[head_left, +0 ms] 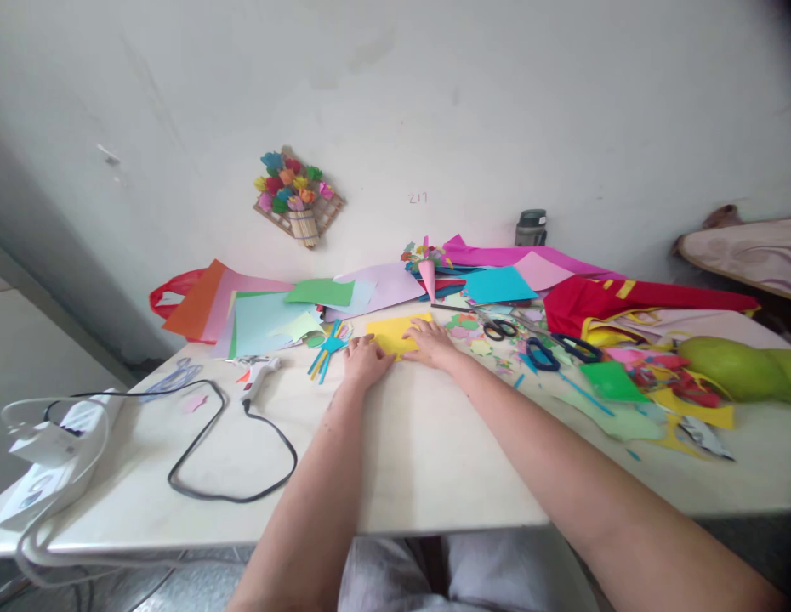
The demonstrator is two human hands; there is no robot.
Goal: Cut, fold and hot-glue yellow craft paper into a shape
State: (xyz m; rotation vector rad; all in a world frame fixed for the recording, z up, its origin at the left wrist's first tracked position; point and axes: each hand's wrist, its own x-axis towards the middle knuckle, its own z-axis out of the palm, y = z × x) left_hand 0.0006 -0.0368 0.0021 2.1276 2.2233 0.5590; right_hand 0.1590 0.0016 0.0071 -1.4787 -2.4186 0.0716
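The fingers (421, 326) of the right hand (437, 346) are spread and lie over the right end of a yellow sheet of paper (389, 334), its thumb set apart from them lower down. The left hand (368, 364) has its fingers bent, touching the sheet's lower left side; whether they pinch the paper or merely press on it I cannot tell.

The sheet lies on the pale table (427, 459), just below the centre of the frame. As seen, its long axis runs left to right, tilted slightly so that the right end sits higher; its upper edge faces the wall, and the near edge is partly covered by the hands.

Just left of the left hand is a bundle of blue and yellow strips (332, 344), fanned out, with its longer line running from upper right to lower left. Farther left, a white glue gun (259, 374) lies on the table, its black cord looping toward the lower left of the frame. Right of the right hand are black-handled scissors (499, 329) among small paper cuttings. Above the sheet, a pink paper cone (427, 279) points its tip downward.
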